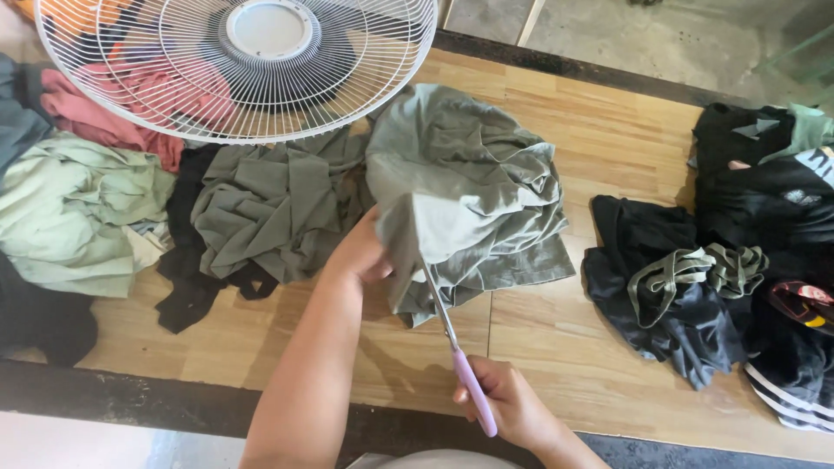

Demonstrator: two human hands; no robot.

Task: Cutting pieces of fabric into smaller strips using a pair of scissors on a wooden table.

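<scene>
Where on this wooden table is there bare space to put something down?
Bare wood lies between the grey-green cloth and the dark pile, running back to the far table edge. More lies along the near edge, right of the right hand. The left side is crowded: clothes heap, pale green garment, fan.

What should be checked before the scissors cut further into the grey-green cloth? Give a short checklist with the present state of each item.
1. Left hand grips the grey-green cloth: ok.
2. Right hand holds the scissors by the purple handle: ok.
3. Blades reach the cloth edge: ok.
4. Left fingers clear of the blades: cannot tell, cloth hides them.
5. Cloth lifted apart from the olive pile: ok.
6. Fan guard clear of the cloth: cannot tell, it looks close.
</scene>
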